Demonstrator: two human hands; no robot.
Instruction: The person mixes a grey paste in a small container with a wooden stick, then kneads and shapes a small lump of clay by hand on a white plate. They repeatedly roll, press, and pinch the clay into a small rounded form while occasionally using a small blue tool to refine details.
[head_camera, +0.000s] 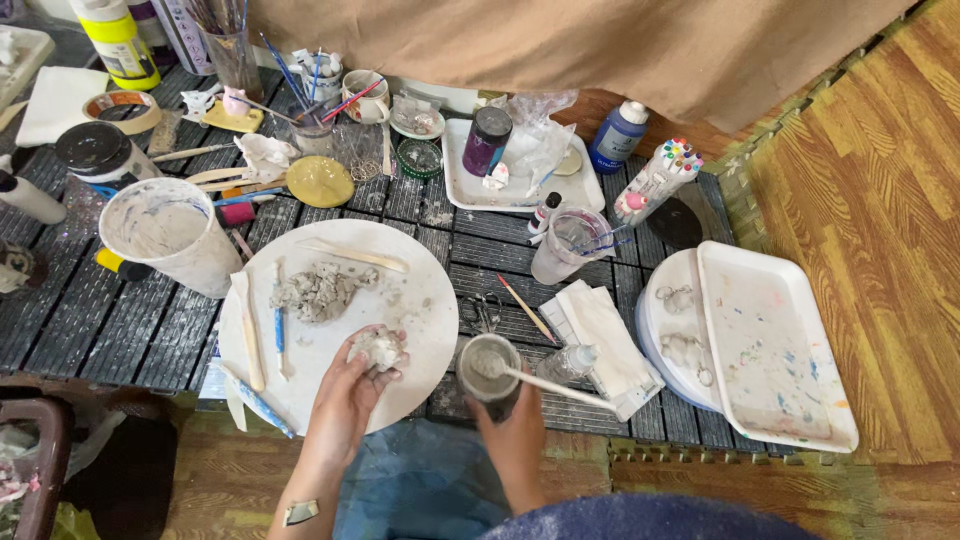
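Left hand (352, 385) cups a small pale-grey clay lump (376, 348) over the round white work board (420, 300); right hand (510, 415) grips a grey-smeared cup (489, 365) holding a white stick (560, 388). The larger grey clay pile (318, 290) lies unshaped mid-board, so I judge most shaping remains.

open lane: bare dark slatted table (120, 320) left of the round white board (420, 300)
blocked: big white bucket (170, 235) and clear plastic cup (570, 245) crowd the back
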